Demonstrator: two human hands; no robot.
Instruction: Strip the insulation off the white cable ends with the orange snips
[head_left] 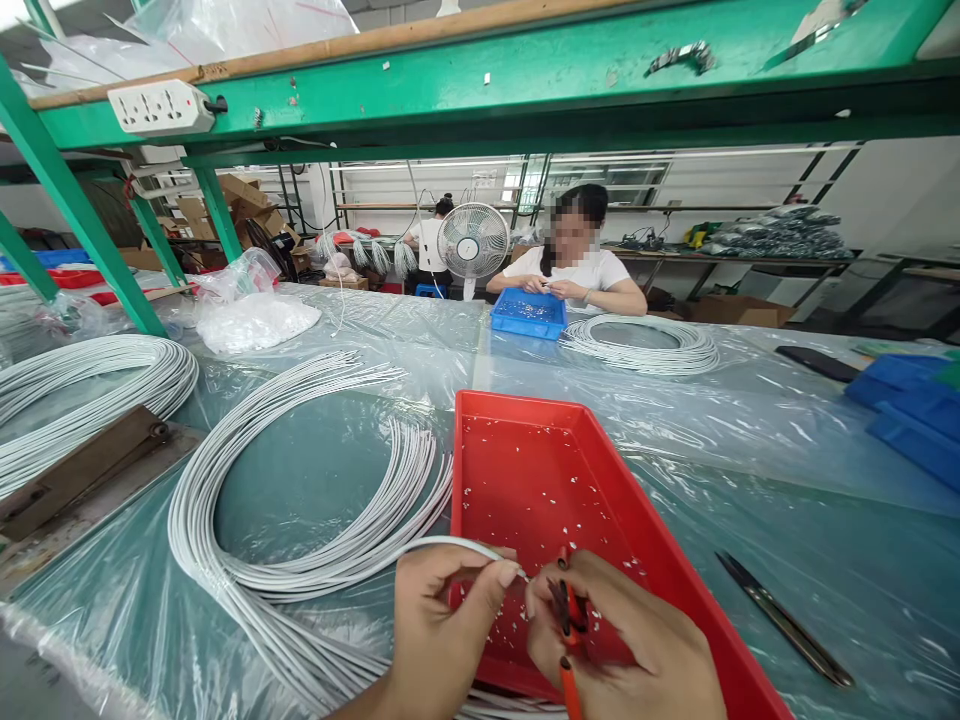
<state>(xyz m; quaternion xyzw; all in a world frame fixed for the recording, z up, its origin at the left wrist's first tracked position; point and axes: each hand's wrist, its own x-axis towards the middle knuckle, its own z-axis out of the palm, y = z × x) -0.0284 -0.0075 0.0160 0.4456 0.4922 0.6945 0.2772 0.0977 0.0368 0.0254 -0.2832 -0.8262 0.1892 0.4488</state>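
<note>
My left hand pinches the end of a white cable between thumb and forefinger, just over the near end of a red tray. My right hand is closed round a small tool with red handles, its tip right at the cable's end. The cable runs from a big coil of white cables lying to my left on the plastic-covered table. Small white bits of stripped sheath are scattered on the tray's floor.
A dark metal blade tool lies right of the tray. Another cable coil is far left, blue trays at right. Across the table a person works over a blue tray beside a coil. A fan stands behind, a green shelf overhead.
</note>
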